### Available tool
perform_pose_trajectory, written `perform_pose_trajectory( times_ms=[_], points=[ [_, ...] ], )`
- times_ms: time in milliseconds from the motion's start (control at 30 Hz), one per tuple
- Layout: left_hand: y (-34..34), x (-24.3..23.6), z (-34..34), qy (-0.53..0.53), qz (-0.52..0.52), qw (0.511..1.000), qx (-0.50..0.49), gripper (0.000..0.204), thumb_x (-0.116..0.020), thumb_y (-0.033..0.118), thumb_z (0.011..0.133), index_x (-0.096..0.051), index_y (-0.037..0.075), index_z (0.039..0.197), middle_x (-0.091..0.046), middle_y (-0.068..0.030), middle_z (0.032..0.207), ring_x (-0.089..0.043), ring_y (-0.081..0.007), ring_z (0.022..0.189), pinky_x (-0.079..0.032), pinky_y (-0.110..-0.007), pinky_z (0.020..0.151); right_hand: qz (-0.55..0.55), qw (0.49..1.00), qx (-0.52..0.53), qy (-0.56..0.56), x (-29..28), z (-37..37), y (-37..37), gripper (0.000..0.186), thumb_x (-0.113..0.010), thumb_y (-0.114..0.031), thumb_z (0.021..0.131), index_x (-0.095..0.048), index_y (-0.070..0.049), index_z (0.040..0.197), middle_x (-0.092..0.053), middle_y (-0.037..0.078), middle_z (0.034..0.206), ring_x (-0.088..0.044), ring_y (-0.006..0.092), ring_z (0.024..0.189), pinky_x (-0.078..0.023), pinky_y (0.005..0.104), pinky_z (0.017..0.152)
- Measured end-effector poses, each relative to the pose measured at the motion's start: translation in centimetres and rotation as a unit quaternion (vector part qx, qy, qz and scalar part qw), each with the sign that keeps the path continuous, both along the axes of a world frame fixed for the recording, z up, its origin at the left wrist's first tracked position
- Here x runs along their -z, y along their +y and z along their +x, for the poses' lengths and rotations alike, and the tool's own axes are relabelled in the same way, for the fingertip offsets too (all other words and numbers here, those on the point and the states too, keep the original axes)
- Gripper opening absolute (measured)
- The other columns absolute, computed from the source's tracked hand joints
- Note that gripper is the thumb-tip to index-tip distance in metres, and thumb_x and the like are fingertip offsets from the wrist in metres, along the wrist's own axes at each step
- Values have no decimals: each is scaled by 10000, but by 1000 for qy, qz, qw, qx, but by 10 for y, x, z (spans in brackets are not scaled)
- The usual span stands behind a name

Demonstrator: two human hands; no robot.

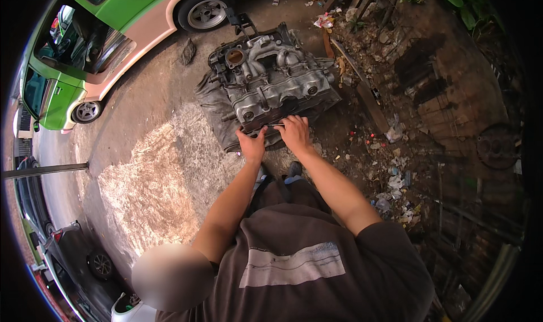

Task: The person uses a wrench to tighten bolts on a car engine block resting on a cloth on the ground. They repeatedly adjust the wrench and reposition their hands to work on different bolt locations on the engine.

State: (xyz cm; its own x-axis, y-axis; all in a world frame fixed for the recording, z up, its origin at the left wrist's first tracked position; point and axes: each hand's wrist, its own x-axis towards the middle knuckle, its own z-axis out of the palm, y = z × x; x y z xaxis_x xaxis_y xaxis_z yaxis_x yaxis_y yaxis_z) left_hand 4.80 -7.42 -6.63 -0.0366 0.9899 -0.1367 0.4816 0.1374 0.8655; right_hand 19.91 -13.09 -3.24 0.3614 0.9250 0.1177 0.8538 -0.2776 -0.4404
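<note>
Spanning the small gap between the two hands, a thin bright rod [275,124] lies just at the near side of the engine [272,76], close to the near edge of the dark sheet [214,118] beneath. The left hand [251,144] has its thumb at the rod's left end, with the thumb and forefinger spread apart; whether its hidden fingers clamp anything, I cannot tell. The right hand [295,134] meets the rod's other end with the thumb, its fingers bent over the engine's near edge; whether they close on the rod is too small to tell.

The rod looks slim enough to slip from a light hold; greasy fingertips or a sideways tug could drop it onto the sheet or past its near edge to the ground [153,178]. Pushing hard on the engine could shift it, since the sheet looks loose and rumpled at its left edge. Skin could also scrape on the metal.

Shoes [294,169] stand near the sheet's near edge, where a dropped part could land. Litter [396,183] to the right could hide a small piece. A green and pink car [141,25] stands beyond, at the far left.
</note>
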Motion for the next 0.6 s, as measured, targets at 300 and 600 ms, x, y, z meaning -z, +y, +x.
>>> perform_pose_trajectory(
  times_ms=[300,600],
  points=[
    [-7,-22,8,47,-41,998,-29,907,-918,321,758,-425,-9,1444,-582,-260,1359,-582,-457,1243,-479,-496,1024,-77,993,-28,79,16,18,-8,494,-706,-416,951,-705,-2,1219,-681,191,1190,-614,372,1179,-444,509,1045],
    [-5,-47,12,124,193,973,3,1261,-959,163,657,-190,93,1654,-152,-248,1697,-279,-480,1520,-409,-480,1172,-87,922,164,339,30,68,-11,475,-578,-278,991,-581,52,1333,-569,290,1395,-570,455,1265,-448,522,1084]
  ],
)
